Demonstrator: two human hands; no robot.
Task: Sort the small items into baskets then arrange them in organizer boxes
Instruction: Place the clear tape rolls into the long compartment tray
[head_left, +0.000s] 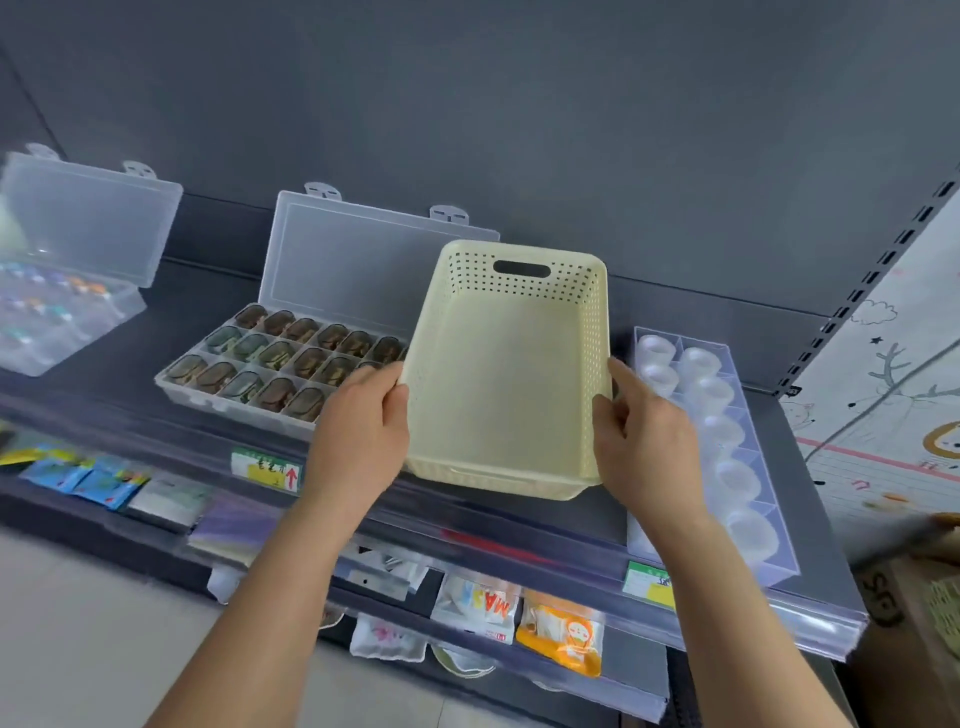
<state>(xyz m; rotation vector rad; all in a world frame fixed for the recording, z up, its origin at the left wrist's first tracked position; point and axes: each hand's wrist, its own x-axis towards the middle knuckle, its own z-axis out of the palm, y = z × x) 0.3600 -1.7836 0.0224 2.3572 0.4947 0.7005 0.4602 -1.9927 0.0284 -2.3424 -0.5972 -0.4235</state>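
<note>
So both bare hands are on the cream basket here: the left grip is wrapped around the left rim with the thumb hooked inside, and the right grip is pinching the right rim the same way, so both are grasping the basket. The basket is tipped up so you look straight into it, and there's nothing inside, just the dotted walls and a handle slot on the far end. It sits over the dark shelf, between two containers, and honestly I can't tell if its near edge is resting on the shelf or floating just above it. On the left is a clear organizer box with its lid standing open against the back wall, and the compartments have brownish and greenish oval bits in them; the basket covers its right end. On the right there's a clear divided tray with white round things lined up in it, just beside the right grip. Further left is a second clear box, lid open too, with small colourful items that are too blurry to name. The shelf edge has a price label with a red arrow, and the lower shelf shows blue packets and an orange packet.
</note>
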